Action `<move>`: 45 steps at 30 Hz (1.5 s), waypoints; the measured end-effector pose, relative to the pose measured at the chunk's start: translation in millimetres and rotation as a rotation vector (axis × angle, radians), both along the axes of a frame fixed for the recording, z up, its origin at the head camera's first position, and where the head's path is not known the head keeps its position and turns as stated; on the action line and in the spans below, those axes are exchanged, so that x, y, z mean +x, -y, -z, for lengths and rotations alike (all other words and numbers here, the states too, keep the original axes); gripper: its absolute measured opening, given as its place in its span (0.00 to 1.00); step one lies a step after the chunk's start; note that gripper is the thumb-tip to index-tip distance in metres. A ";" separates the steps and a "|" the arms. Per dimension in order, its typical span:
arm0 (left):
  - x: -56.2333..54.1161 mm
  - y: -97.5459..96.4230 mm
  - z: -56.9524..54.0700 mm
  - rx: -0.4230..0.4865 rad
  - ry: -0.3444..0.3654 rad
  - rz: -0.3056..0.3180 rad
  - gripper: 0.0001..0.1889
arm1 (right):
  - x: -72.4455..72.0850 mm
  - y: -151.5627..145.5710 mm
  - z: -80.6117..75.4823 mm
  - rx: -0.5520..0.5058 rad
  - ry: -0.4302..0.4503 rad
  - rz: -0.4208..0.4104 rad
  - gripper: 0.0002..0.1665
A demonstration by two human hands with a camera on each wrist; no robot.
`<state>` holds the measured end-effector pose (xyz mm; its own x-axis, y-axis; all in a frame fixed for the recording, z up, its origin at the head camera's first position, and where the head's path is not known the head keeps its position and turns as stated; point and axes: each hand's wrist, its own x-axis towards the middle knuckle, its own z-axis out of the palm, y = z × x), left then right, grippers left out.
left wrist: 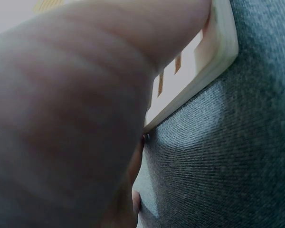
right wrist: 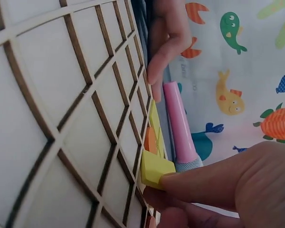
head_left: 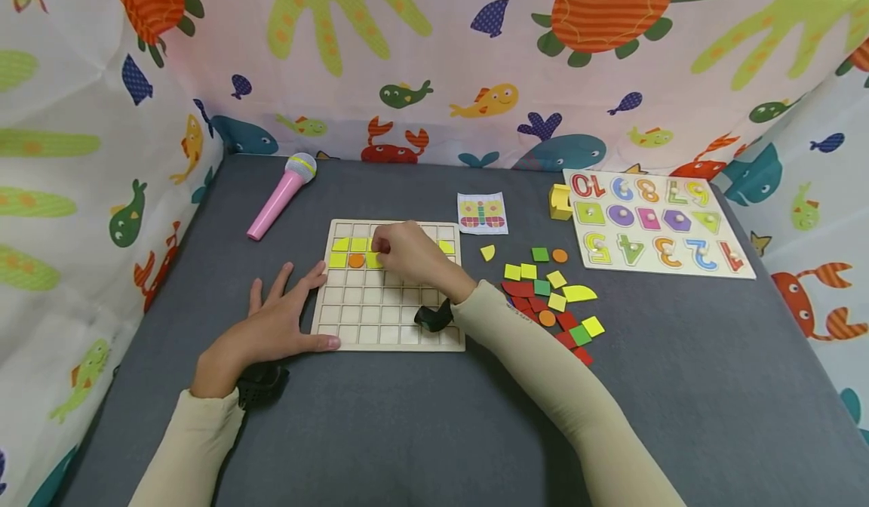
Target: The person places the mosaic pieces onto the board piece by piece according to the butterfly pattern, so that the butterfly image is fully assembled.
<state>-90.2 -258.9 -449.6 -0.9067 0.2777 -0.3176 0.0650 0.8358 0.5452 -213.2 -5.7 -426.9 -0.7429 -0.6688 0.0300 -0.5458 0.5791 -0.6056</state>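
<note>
A pale wooden grid board (head_left: 380,333) lies on the grey cloth, with yellow square tiles (head_left: 341,244) and an orange round tile (head_left: 356,260) set in its upper cells. My right hand (head_left: 414,254) is over the upper middle of the board. Between its thumb and fingers it pinches a yellow square tile (right wrist: 156,170), seen tilted at the grid in the right wrist view. At the board's left edge rests my left hand (head_left: 281,322), fingers spread, thumb on the lower left corner. The left wrist view shows mostly forearm and the board's edge (left wrist: 194,95).
Loose red, yellow, green and orange pieces (head_left: 519,288) lie right of the board. A butterfly pattern card (head_left: 482,228) is behind them. Further right are a yellow block (head_left: 560,202) and a number puzzle board (head_left: 665,262). A pink toy microphone (head_left: 281,196) lies at the back left.
</note>
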 end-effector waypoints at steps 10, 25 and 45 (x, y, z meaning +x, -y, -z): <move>-1.5 -1.9 -1.5 -0.005 -0.013 -0.001 0.66 | 0.1 3.7 -1.0 0.069 -0.040 -0.034 0.05; -3.1 -6.1 -3.8 -0.005 -0.008 0.009 0.66 | 2.8 2.6 1.3 0.118 -0.076 -0.037 0.05; -1.4 -3.3 -1.1 -0.012 0.001 -0.002 0.66 | 6.2 -35.2 -8.0 -0.045 0.084 -0.085 0.16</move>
<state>-91.6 -255.7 -448.5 -0.9067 0.2722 -0.3221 0.0628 0.8424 0.5351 -207.1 29.4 -418.9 -0.6848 -0.7287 0.0021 -0.5382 0.5039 -0.6756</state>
